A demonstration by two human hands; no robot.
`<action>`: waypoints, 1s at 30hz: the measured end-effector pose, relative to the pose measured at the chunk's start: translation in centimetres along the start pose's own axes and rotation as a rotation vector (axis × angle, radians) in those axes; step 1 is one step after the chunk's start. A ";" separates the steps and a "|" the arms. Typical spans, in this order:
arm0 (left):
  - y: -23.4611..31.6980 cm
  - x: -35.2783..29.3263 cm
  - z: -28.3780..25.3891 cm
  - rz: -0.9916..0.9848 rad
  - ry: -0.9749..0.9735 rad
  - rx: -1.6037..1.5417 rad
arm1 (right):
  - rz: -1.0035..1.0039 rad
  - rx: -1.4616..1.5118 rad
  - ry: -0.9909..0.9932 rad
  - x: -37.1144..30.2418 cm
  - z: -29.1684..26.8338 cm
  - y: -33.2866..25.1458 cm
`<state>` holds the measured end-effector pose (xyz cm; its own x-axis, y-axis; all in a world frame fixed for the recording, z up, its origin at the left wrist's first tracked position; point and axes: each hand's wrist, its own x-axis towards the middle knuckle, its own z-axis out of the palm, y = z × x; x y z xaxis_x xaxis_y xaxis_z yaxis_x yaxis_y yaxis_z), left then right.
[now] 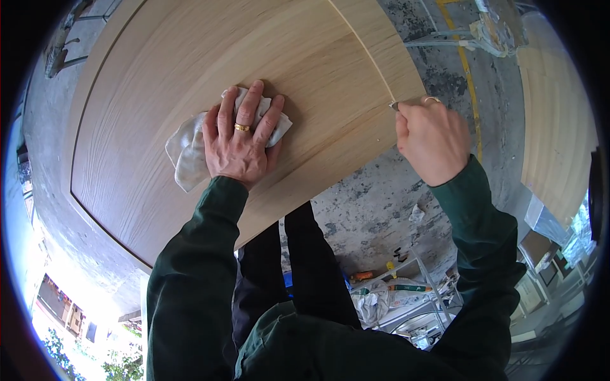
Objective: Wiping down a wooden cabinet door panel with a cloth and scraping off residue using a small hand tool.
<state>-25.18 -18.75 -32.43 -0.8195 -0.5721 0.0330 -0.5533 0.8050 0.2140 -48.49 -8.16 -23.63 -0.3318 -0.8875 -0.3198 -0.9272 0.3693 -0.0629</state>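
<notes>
A light wood-grain panel point(305, 70) lies in front of me, with a narrow pale groove point(361, 39) running near its right end. My left hand point(241, 130) is closed over a bunched white cloth point(189, 152), pressing it onto the panel, fingers spaced and slightly bent. At the panel's right edge my right hand point(435, 136) is closed in a pinch around a small tool with a greyish tip point(394, 106). That tip touches the near end of the groove. The rest of the tool is hidden inside my fist.
Another wooden board point(553, 120) stands at the far right. A metal frame point(432, 279) with plastic bags and an orange-handled item point(362, 276) is low on the right. Stained concrete floor point(375, 203) carries a yellow line point(469, 70). A metal stand point(445, 42) is beyond the panel's right end.
</notes>
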 end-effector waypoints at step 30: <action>-0.1 -0.3 0.2 -0.015 -0.032 0.014 | -0.416 0.253 0.152 0.8 2.7 4.4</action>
<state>-24.86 -18.62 -32.67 -0.8156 -0.5786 -0.0017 -0.5671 0.7989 0.2004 -52.34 -6.55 -26.71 0.0174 -0.9967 -0.0796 -0.9213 0.0149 -0.3886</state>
